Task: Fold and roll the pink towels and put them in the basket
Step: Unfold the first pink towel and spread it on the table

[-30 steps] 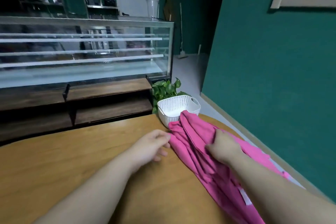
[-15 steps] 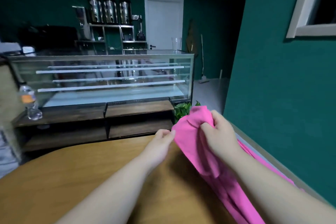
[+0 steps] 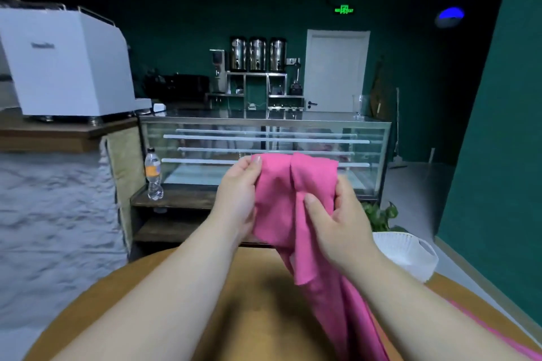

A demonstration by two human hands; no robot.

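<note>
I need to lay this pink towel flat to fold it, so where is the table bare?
The round wooden table is bare between your left forearm and the hanging pink towel, and leftward to its rim. The right side is crowded: the towel's tail, more pink cloth at the edge, and the white plastic basket at the right rim.

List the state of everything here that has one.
pink towel: held up, unfolded, bunched, tail hanging toward the table.
left hand: grips the towel's top left.
right hand: pinches the towel's right side.
basket: upright on the table, no towel visible inside.
water bottle: upright, capped.
door: closed.
</note>
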